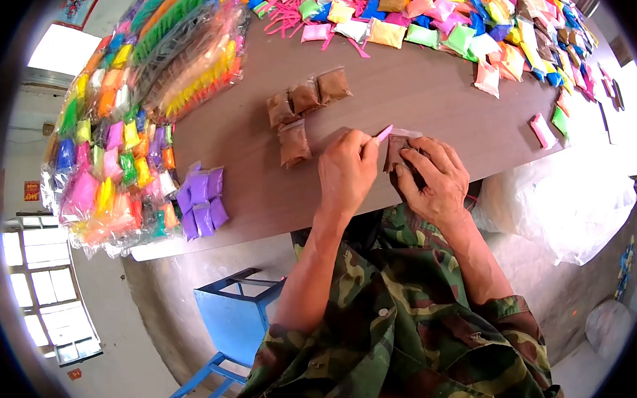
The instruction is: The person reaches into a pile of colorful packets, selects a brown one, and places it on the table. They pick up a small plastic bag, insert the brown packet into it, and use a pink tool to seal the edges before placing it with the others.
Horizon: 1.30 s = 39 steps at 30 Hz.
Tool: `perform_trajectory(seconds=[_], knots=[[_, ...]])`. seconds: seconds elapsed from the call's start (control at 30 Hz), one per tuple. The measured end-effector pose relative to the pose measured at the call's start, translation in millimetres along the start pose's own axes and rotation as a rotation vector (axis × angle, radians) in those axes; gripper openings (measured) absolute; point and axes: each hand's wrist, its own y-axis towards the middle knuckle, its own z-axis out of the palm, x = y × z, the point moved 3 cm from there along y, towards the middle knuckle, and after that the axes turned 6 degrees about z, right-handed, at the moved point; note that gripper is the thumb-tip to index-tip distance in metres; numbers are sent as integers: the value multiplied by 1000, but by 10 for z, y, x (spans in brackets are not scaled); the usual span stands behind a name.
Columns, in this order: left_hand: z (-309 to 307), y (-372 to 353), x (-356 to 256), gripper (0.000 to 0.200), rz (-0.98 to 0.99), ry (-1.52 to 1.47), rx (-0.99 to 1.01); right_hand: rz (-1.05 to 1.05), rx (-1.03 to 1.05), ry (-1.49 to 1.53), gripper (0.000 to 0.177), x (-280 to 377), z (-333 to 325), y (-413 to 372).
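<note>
My left hand (pixel 348 168) is closed round a small pink tool (pixel 384 133), whose tip points up and right beside a brown packet. My right hand (pixel 433 179) rests on that brown packet (pixel 395 153) near the table's front edge, its fingers bent over the packet and partly hiding it. Left of my hands lie several other brown packets: a row of three (pixel 305 96) and a single one (pixel 294 143) just below the row. Farther left sits a group of purple packets (pixel 201 200).
Large clear bags of colourful packets (pixel 114 164) cover the table's left side. A heap of loose colourful packets (pixel 459 18) lies along the far and right side. A blue stool (pixel 231 321) stands below left; a translucent plastic bag (pixel 564 204) hangs at the right edge.
</note>
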Motion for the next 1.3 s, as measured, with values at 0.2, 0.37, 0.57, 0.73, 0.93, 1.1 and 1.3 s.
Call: perform_trajectory(seconds=[0.2, 0.37, 0.57, 0.73, 0.93, 1.1, 1.3], knots=[[-137, -108, -178, 16, -211, -195, 85, 35, -5, 36, 17, -19, -5, -1], [-105, -274, -185, 17, -285, -187, 105, 55, 4, 39, 15, -6, 4, 8], [-141, -149, -125, 16, -235, -150, 37, 58, -13, 44, 15, 14, 3, 14], [-119, -390, -228, 15, -210, -208, 44, 71, -17, 34, 14, 16, -5, 6], [-80, -247, -76, 14, -119, -48, -26, 54, -20, 24, 14, 8, 18, 4], [-152, -280, -243, 12, -258, -195, 12, 84, 10, 12, 18, 3, 2, -3], [-104, -351, -247, 13, -132, -173, 1, 73, 19, -8, 19, 19, 13, 5]])
